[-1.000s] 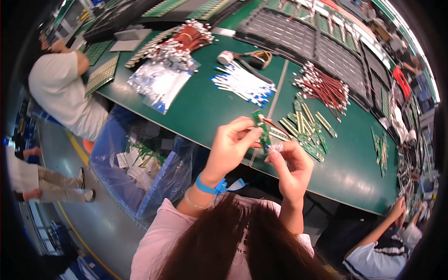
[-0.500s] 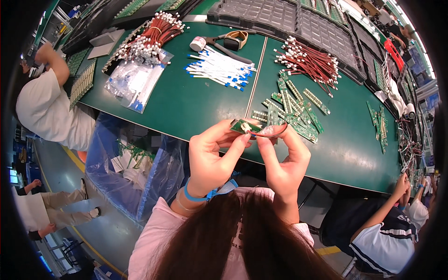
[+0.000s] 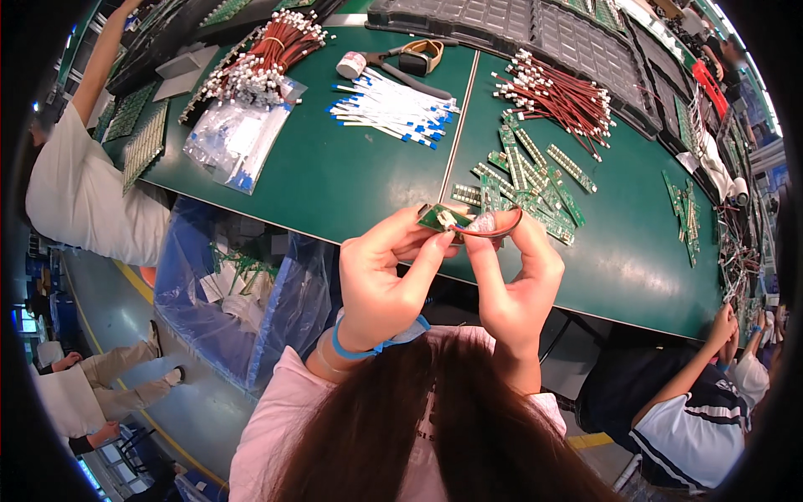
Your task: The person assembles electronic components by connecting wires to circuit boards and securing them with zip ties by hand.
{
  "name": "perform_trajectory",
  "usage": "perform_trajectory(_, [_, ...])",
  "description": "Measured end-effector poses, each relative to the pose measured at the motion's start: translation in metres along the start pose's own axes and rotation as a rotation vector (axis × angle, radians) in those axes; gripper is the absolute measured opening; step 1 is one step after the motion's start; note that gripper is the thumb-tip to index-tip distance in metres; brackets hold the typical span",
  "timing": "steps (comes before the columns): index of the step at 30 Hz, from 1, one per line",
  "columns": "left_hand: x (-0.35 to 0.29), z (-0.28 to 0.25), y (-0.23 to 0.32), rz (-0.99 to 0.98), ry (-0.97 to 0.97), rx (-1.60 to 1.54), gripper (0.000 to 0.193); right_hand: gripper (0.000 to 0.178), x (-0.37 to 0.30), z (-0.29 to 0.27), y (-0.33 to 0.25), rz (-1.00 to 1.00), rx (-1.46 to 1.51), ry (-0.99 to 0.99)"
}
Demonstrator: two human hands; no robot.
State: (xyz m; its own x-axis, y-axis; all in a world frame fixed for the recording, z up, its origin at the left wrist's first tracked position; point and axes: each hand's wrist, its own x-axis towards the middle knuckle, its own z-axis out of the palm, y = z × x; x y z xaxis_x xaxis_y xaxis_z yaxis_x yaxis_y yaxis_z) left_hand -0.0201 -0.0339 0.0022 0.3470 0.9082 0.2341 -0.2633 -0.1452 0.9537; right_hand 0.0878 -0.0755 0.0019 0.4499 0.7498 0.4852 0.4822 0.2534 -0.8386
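Observation:
Pinched in my left hand (image 3: 386,272) is a small green circuit board (image 3: 435,219) with a white connector, held above the table's near edge. My right hand (image 3: 519,280) has thumb and forefinger closed on a short red-and-black cable (image 3: 500,232), which loops out past the fingertips and runs to the board's connector. A clear or whitish bit shows between the right fingertips; its kind cannot be made out. Just beyond my hands lies a loose pile of narrow green circuit board strips (image 3: 531,171). A blue band (image 3: 381,345) circles my left wrist.
On the green table (image 3: 335,188) lie bundled red cables (image 3: 280,50), loose red cables (image 3: 565,96), white ribbon cables (image 3: 393,109), pliers (image 3: 410,77), a small jar (image 3: 351,65) and a plastic bag (image 3: 238,142). Black trays (image 3: 577,58) line the back. A blue-lined bin (image 3: 288,309) stands left. People sit at both sides.
My hands keep their grip on the board and cable, with only slight shifts. The co-worker's arm at the left has stretched forward. The view has tilted slightly.

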Motion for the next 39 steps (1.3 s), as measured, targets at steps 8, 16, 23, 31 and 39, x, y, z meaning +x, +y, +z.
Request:
perform_trajectory(8, [0.001,-0.002,0.005,-0.007,-0.005,0.019,0.019,0.008,0.000,0.001,0.001,-0.014,0.032,-0.019])
perform_trajectory(16, [0.000,0.002,0.001,0.034,0.033,0.054,0.017,0.010,0.000,0.002,0.002,-0.027,-0.035,-0.005])
perform_trajectory(23, [-0.002,0.004,-0.004,0.150,0.059,0.237,0.019,0.011,0.000,0.002,0.001,0.025,-0.040,-0.005])
perform_trajectory(31, [-0.004,0.006,-0.007,0.175,0.084,0.263,0.018,0.003,-0.004,0.002,-0.001,0.044,0.051,-0.044])
perform_trajectory(39, [-0.005,0.006,-0.002,0.207,0.056,0.313,0.018,0.008,-0.005,0.003,-0.001,0.004,0.019,0.020])
